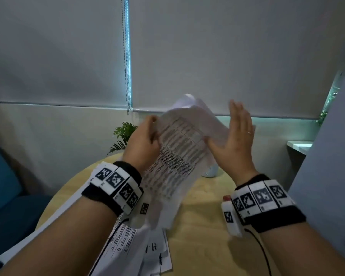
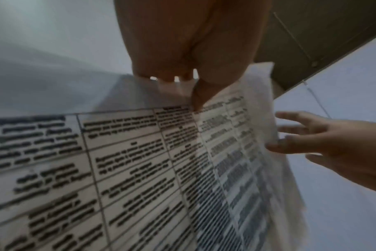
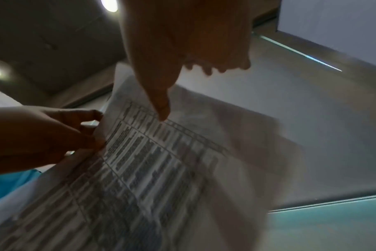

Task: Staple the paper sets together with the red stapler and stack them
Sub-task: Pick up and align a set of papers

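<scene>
My left hand (image 1: 142,144) is pinching the paper set (image 1: 179,154) at its left edge, holding it up above the desk (image 1: 203,216). My right hand (image 1: 234,142) is hovering with straight fingers (image 2: 290,130) at the far edge. The sheets are light and floppy, so I judge both edges need squaring.

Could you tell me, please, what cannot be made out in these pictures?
- Printed text on the paper set: motion-blurred in all three views.
- Red stapler: only a red bit shows in the head view, behind the right wristband; nothing confirms it.
- White object on the table: mostly hidden by the sheets.
- Right hand: fingers lie straight against the sheets' edge; contact is unclear.
- Left hand: fingertips hidden behind the paper.
</scene>
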`<state>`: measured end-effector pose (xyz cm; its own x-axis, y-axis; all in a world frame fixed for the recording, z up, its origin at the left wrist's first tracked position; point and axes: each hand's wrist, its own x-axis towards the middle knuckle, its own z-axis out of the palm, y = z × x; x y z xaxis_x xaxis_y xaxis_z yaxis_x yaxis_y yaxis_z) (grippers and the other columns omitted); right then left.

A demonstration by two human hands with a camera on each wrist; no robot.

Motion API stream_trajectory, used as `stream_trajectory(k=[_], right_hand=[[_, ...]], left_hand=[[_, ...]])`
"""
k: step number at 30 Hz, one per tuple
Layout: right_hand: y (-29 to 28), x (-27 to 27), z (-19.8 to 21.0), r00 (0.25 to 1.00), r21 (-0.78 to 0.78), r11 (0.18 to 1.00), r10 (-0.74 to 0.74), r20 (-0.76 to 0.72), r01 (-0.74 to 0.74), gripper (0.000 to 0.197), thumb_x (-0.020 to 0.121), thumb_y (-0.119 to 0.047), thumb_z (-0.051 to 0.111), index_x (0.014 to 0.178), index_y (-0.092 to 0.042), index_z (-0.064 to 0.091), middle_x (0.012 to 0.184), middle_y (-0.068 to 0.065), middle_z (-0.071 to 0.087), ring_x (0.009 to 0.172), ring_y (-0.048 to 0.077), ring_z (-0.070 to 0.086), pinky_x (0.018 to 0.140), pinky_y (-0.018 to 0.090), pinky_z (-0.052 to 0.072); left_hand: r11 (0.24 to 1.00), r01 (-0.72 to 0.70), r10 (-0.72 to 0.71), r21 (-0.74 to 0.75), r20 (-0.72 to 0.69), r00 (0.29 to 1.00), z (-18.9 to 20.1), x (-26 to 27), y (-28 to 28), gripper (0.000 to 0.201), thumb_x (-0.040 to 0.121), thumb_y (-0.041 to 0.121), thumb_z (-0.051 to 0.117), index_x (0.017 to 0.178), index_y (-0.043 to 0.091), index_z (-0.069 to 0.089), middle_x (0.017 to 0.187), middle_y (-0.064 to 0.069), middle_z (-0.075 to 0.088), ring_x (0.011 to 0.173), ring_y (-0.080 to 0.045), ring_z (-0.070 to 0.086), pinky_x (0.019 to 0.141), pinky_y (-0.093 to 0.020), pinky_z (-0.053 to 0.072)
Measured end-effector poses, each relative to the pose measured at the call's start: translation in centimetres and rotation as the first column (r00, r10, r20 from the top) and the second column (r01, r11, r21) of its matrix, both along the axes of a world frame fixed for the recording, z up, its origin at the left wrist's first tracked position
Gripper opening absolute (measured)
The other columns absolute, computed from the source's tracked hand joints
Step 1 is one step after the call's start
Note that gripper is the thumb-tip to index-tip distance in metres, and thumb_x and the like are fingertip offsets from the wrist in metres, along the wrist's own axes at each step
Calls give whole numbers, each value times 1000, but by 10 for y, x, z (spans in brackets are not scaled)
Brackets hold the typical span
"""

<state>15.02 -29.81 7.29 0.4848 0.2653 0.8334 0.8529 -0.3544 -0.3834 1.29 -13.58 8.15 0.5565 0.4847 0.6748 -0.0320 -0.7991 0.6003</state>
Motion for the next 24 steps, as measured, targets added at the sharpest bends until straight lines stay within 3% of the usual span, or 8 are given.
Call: stream_trajectory(k=[2,5,7,9,12,15,19,24], right_hand=[[5,-3,8,997,-101,993,60,-43,-64,75,82,-35,70,146,-27,31,144,0,44,138,20,31,116,45,0],[5,-5,2,926,35,966,254,-280,-255,29,84,-32,70,106,-14,65,91,-2,69,93,23,63,91,39,46],[-1,-2,-10,902,166,952,300,-312,-259,24,84,-33,70,96,-12,67,86,6,71,84,27,65,74,40,52],[-8,2,-22,880,296,925,334,-339,-237,14,85,-31,69,95,-21,67,87,-2,71,82,17,66,78,42,55],[-19,10,-37,813,397,886,405,-419,-237,7,87,-25,68,91,-30,65,91,-11,71,86,7,67,85,39,55],[-24,15,-49,749,492,829,499,-436,-265,12,87,-26,68,99,-27,67,100,-5,73,97,13,68,89,39,53],[-17,15,-70,622,556,787,581,-524,-267,20,83,-22,72,102,-21,66,96,-4,74,93,19,70,74,32,58],[-4,13,-110,576,489,849,506,-642,-202,39,72,-44,76,104,-24,67,101,-1,73,95,21,69,88,52,53]], left_hand=[[994,19,-10,108,-81,997,1,2,1,26,91,11,51,114,21,47,97,0,60,85,-23,58,78,-39,52],[990,-17,44,137,-195,980,-11,3,8,22,92,19,50,112,27,48,104,6,62,97,-19,60,103,-50,38],[937,-219,301,273,-310,902,-22,-1,23,30,89,27,50,119,31,47,118,7,57,114,-18,52,114,-56,12],[861,-416,500,292,-337,798,-37,-10,46,51,82,35,57,131,31,41,136,0,43,128,-23,39,113,-56,5],[879,-456,437,-137,-150,887,-54,-26,71,88,74,37,72,145,23,23,152,-7,21,140,-26,22,115,-50,12],[808,-56,123,-586,75,990,-64,-29,82,98,80,25,73,149,25,4,153,-9,24,140,-24,26,113,-44,24],[744,38,96,-667,163,982,-73,-23,85,73,80,16,72,139,15,28,125,-8,55,114,-23,55,97,-40,45],[740,-131,183,-660,10,983,-100,-19,81,32,84,21,66,110,17,48,108,-5,59,105,-29,58,93,-46,49]])
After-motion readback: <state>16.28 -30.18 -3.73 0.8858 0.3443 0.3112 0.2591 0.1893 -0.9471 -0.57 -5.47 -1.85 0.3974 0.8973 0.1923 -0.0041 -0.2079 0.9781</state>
